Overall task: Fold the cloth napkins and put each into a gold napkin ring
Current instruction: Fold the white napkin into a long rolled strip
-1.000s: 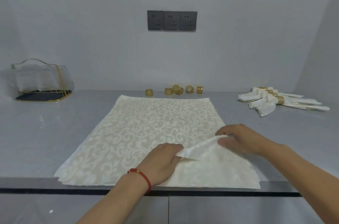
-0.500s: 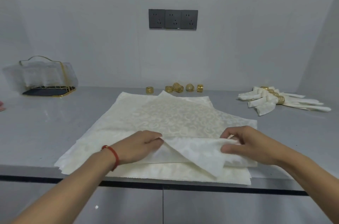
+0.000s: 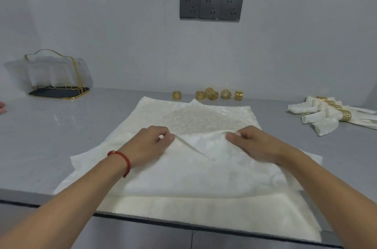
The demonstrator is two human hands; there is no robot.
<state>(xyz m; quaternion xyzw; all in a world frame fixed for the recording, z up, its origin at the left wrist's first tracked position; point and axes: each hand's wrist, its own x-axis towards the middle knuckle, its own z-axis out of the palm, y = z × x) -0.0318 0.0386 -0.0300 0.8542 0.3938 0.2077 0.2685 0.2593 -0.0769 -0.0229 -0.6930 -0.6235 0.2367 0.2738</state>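
A stack of cream patterned napkins lies spread on the grey counter in front of me. The top napkin is turned askew and partly folded, its near corner drawn up toward the middle. My left hand, with a red cord at the wrist, pinches the folded edge on the left. My right hand pinches the same edge on the right. Several gold napkin rings stand in a row behind the stack, against the wall.
Finished napkins in gold rings lie at the back right. A clear holder with gold trim on a black tray stands at the back left. The counter's front edge runs under the stack. Wall sockets sit above.
Both hands have carried the top napkin's near corner further up toward the middle and come closer together. The top napkin now lies more askew on the stack.
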